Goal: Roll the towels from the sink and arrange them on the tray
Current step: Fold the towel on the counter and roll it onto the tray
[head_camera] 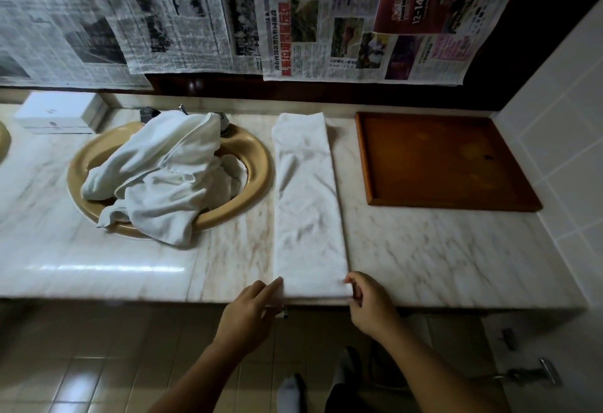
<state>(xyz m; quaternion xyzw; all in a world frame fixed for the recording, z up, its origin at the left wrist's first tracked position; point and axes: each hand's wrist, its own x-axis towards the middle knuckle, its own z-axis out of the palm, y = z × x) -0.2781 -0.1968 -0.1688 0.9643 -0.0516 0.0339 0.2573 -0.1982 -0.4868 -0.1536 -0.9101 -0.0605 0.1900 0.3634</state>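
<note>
Marble counter [424, 249] fills the view, with newspapers [182, 11] hung on the wall behind it. A tan sink [257, 164] is set in the counter on the left. Brown tray [440, 158] sits at the back right with nothing on it.

Pile [163, 178] of crumpled white towels fills the sink and spills over its front rim. One towel [306, 210] lies folded into a long flat strip between sink and tray, unrolled. White box [55, 112] sits at the back left.

Left hand [251, 308] is at the towel's near left corner with fingers nearly straight. It is blurred, so I cannot tell whether it pinches or only touches. Right hand [368, 301] is at the near right corner, thumb and fingers curled in, and looks to be pinching the edge.

Key relation: the towel's long axis runs straight away from the person, and its near end is at the counter's front edge, right at both hands. A roll would likely go forward, away from the body. The tray is off to the right of the towel, nearer the right hand.

Counts:
- tray: 1
- flat towel: 1
- pile: 1, number of towels in it unclear
- rolled towels: 0
- hands: 2
</note>
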